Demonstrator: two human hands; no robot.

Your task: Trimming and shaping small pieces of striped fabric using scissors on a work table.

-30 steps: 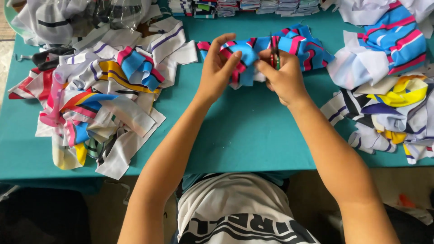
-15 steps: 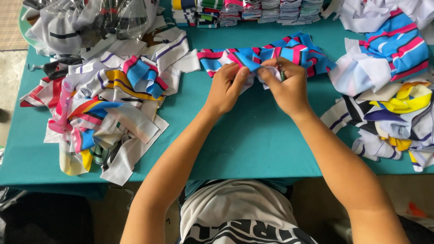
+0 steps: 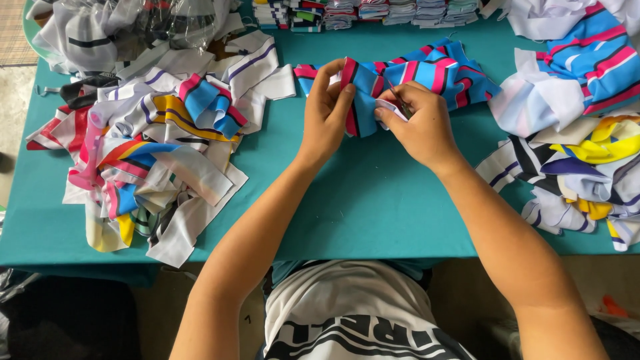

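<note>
Striped fabric strip: blue, pink and black bands, lying along the upper centre of the frame on the teal table, its middle gathered up between both hands.

Head view, sole view:
- Left hand: upper centre, fingers pinched on a folded edge of the strip, holding it upright off the table.
- Right hand: just right of the left, closed on the same strip and on a small white tag-like piece; a thin dark tool shows at the fingertips, too small to identify. The two hands are close together, near touching.
- Pile of cut fabric pieces: left half of the frame, white, yellow, pink and blue, loosely heaped.
- Second pile: right edge, similar scraps, well apart from the hands.
- Stacks of folded pieces: top edge, in a neat row.
- Clear plastic bag: upper left, holding more cloth.

Step in hand, as judged: working at a seam or tag on the strip's fold. The next move would call for steady tension from the left hand and fine control at the right fingertips.
</note>
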